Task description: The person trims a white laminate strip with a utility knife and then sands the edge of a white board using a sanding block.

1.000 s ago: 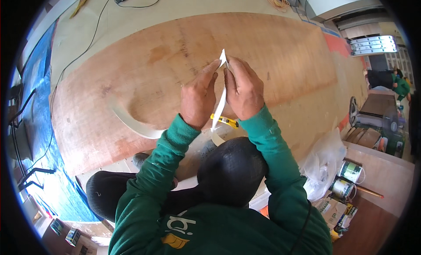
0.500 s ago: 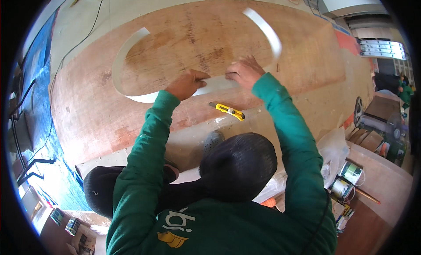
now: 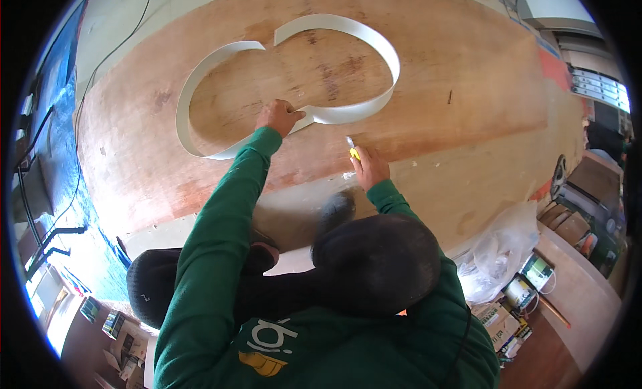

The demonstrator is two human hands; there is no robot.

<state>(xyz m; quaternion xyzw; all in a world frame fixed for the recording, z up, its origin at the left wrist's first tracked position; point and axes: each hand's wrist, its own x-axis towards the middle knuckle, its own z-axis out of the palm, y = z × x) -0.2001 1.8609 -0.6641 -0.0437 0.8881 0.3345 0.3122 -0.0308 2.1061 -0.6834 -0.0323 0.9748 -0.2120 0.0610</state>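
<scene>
Since the earlier frame, the right hand (image 3: 372,169) has quit the white strip (image 3: 358,112) and gripped the yellow knife (image 3: 354,153). On the wooden board (image 3: 461,61), the left hand's (image 3: 275,117) fingers pinch the strip mid-length; it curves crosswise, beyond the blade (image 3: 350,141), nearer the left hand.

Cans (image 3: 519,293) beside a clear plastic bag (image 3: 498,255).

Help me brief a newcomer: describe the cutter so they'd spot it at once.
Find the big brown wooden sheet. Near its lower edge, the right hand grips the cutter. Its bright yellow colour sets it apart from the curled white strip nearby.
</scene>
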